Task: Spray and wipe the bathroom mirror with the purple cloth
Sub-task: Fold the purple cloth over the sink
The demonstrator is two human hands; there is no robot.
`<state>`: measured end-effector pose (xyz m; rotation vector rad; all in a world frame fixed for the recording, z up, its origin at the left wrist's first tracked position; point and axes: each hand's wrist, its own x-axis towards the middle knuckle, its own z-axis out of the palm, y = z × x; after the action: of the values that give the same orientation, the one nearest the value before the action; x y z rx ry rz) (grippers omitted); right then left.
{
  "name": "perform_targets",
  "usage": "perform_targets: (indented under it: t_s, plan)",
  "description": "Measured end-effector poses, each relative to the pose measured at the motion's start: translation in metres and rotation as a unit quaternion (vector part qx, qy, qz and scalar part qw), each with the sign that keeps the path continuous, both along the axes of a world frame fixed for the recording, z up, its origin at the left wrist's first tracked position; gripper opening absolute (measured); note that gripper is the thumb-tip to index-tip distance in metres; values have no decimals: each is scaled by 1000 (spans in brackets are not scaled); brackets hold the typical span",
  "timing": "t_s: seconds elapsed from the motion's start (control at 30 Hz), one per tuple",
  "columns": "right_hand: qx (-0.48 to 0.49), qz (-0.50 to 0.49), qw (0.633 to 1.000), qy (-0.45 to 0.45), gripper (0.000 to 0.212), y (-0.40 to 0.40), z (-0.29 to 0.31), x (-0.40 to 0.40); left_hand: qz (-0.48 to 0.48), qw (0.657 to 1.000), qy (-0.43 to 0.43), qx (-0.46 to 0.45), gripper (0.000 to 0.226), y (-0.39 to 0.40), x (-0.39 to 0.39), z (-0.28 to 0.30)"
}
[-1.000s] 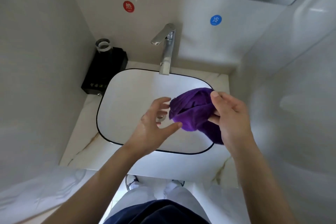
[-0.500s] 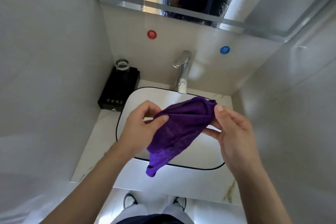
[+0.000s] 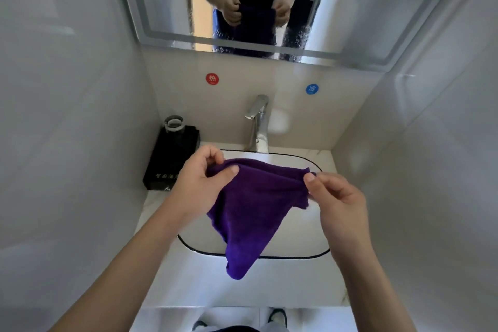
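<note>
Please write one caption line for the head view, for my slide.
Both hands, left and right, spread a purple cloth over the sink, below the mirror.

Both forearms reached forward, the left hand point(image 3: 200, 182) and right hand point(image 3: 336, 202) each pinching shut, thumbs on top, held level and apart.

2 round stickers on the wall above the faucet: red sticker point(image 3: 212, 79) says 热, blue sticker point(image 3: 311, 88) says 冷. The black box point(image 3: 172, 159) has gold lettering, too blurry to read.
</note>
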<state>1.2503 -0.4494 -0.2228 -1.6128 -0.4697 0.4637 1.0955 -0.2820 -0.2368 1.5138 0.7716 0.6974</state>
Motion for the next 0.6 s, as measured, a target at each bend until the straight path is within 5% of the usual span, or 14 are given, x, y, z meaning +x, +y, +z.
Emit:
perform_targets:
  t_s: [0.33, 0.5, 0.6]
  plan:
    - [-28, 88, 996, 20, 20, -9, -9, 15, -82, 946, 85, 301, 18, 15, 23, 61]
    - [-118, 99, 987, -53, 42, -18, -8, 38, -99, 942, 128, 293, 14, 33, 32, 78]
    - [-185, 125, 963, -150, 21, -16, 0, 50, -134, 952, 141, 238, 18, 34, 40, 76]
